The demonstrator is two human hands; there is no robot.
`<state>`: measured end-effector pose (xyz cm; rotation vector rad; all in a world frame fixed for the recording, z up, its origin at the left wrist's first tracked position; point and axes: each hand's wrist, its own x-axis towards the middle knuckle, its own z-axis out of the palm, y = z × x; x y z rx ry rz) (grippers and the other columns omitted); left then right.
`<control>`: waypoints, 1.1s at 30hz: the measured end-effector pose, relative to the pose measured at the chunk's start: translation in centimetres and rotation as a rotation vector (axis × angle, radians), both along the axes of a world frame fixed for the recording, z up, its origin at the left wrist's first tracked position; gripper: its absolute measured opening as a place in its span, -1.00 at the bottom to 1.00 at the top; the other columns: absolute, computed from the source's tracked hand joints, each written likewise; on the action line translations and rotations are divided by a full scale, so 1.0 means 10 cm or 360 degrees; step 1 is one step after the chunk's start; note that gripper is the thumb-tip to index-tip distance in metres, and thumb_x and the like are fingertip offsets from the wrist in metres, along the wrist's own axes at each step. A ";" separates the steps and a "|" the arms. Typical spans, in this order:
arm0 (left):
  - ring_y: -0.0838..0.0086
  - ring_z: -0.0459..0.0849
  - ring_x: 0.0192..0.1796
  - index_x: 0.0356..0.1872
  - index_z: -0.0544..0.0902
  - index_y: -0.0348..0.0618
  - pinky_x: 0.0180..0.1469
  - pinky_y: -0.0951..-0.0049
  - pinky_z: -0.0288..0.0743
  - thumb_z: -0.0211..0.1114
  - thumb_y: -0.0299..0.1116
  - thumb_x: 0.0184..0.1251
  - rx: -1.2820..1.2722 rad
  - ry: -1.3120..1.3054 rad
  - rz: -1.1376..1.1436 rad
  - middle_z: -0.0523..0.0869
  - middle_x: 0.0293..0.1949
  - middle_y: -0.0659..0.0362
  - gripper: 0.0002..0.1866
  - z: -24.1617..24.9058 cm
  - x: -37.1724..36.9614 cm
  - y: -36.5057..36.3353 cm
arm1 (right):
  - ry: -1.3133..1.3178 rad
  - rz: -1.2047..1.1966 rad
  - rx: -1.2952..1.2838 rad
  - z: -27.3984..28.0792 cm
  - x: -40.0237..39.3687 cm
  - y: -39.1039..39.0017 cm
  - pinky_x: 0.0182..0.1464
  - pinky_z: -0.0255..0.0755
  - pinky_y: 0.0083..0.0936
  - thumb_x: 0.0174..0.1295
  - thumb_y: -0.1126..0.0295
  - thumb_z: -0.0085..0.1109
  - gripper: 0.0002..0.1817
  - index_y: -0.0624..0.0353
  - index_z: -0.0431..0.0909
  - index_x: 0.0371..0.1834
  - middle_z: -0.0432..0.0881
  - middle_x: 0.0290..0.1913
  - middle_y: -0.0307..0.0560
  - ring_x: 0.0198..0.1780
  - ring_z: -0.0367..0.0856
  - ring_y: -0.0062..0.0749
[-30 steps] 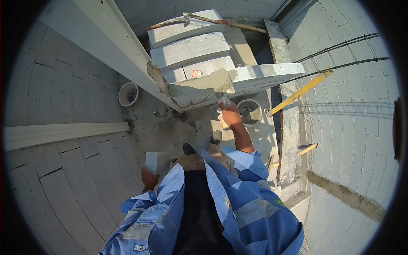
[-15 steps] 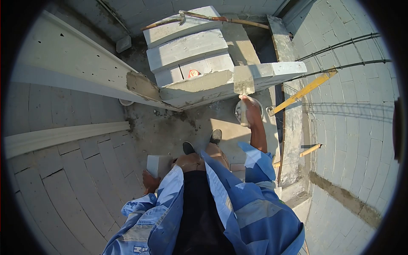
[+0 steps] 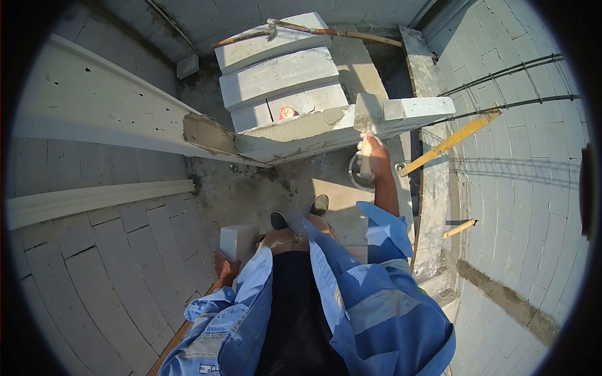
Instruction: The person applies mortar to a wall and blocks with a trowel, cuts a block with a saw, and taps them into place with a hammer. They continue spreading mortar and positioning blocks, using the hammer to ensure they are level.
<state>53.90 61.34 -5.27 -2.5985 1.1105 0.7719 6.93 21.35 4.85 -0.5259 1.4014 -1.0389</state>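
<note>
My right hand (image 3: 376,156) is closed round the handle of a trowel (image 3: 369,113). Its broad blade lies against the top of a low block wall (image 3: 295,145), beside a pale block (image 3: 429,108) at the wall's right end. Grey mortar (image 3: 301,127) coats the wall top to the left of the blade. Low by my left leg, my left hand (image 3: 226,268) grips a small white block (image 3: 237,243) at its side; some of its fingers are hidden. Under my right hand stands a bucket (image 3: 352,173), partly covered by the hand and forearm.
Behind the wall, white blocks (image 3: 279,75) are stacked, with a red tape measure (image 3: 287,113) and a hammer (image 3: 271,31) on them. A yellow bar (image 3: 448,145) and steel rebar (image 3: 514,70) jut out at right. A white beam (image 3: 125,100) slants in from the left.
The trowel has moved slightly right along the wall top, towards the end block, and its blade has turned. My left hand still keeps the white block by my leg.
</note>
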 end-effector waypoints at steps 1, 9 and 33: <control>-0.14 0.48 0.30 0.42 0.18 -0.47 0.34 0.02 0.40 0.64 -0.10 -0.16 0.0007 0.0004 -0.0001 0.44 0.27 -0.26 0.14 0.03 0.00 -0.02 | -0.0129 0.0102 -0.0016 0.07 0.04 0.16 -0.54 0.45 -0.52 0.43 0.04 0.15 -0.59 0.22 0.58 -0.03 0.59 -0.42 -0.17 -0.54 0.56 -0.49; -0.13 0.48 0.31 0.42 0.18 -0.49 0.35 0.04 0.39 0.64 -0.09 -0.16 0.0063 0.0035 -0.0046 0.45 0.27 -0.27 0.15 0.20 -0.05 -0.18 | -0.0407 0.0321 -0.0037 -0.40 0.31 0.61 -0.58 0.40 -0.52 0.40 -0.01 0.20 -0.56 0.12 0.64 0.09 0.56 -0.43 -0.22 -0.56 0.52 -0.55; -0.15 0.54 0.19 0.33 0.26 -0.39 0.23 -0.05 0.45 0.63 -0.15 -0.15 -0.0261 0.0055 -0.0221 0.49 0.17 -0.20 0.02 -0.17 0.36 -0.10 | -0.0795 0.0505 0.0387 -0.25 1.61 0.75 -0.57 0.47 -0.43 0.38 -0.06 0.19 -0.55 0.09 0.49 0.02 0.57 -0.41 -0.14 -0.55 0.55 -0.39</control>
